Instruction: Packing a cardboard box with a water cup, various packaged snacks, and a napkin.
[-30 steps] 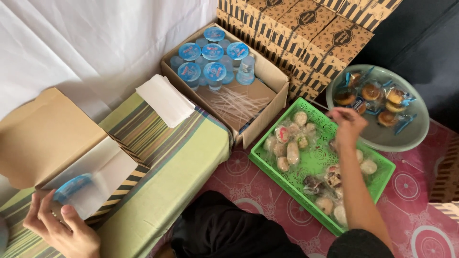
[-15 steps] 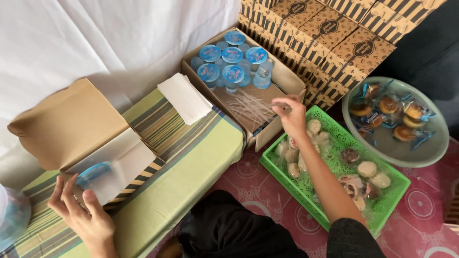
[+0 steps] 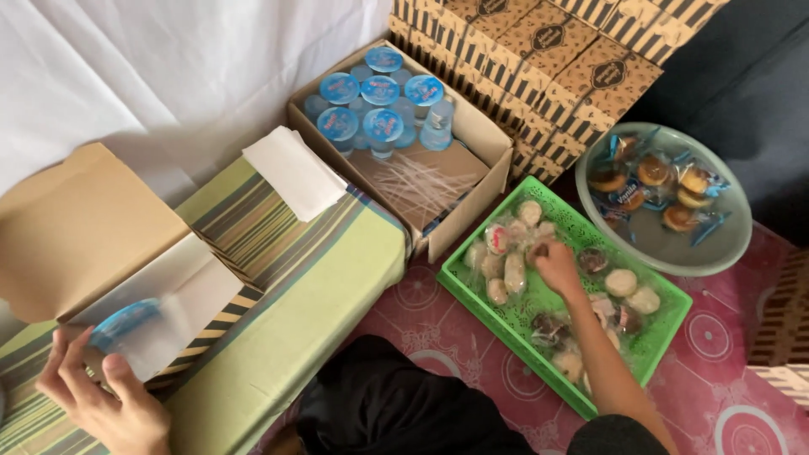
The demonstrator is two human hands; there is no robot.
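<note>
Right hand (image 3: 556, 263) reaches into green perforated plastic tray (image 3: 653, 341), fingers curled down onto clear-wrapped round pastries (image 3: 514, 270); whether it pinches one, cannot tell. Left hand (image 3: 101, 404), fingers loosely spread, grips front edge of open brown snack box (image 3: 76, 227) holding a blue-lidded cup (image 3: 125, 322), on striped cloth-covered worktop (image 3: 312, 278). Beyond: cardboard carton (image 3: 472, 135) of sealed cups, straws.

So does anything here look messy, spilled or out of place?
Nothing is spilled or damaged. The only untidy spot is the loose heap of clear straws lying criss-cross in the cardboard box, beside the neatly packed water cups. The wrapped snacks in the green tray are jumbled, but all lie inside it.
</note>
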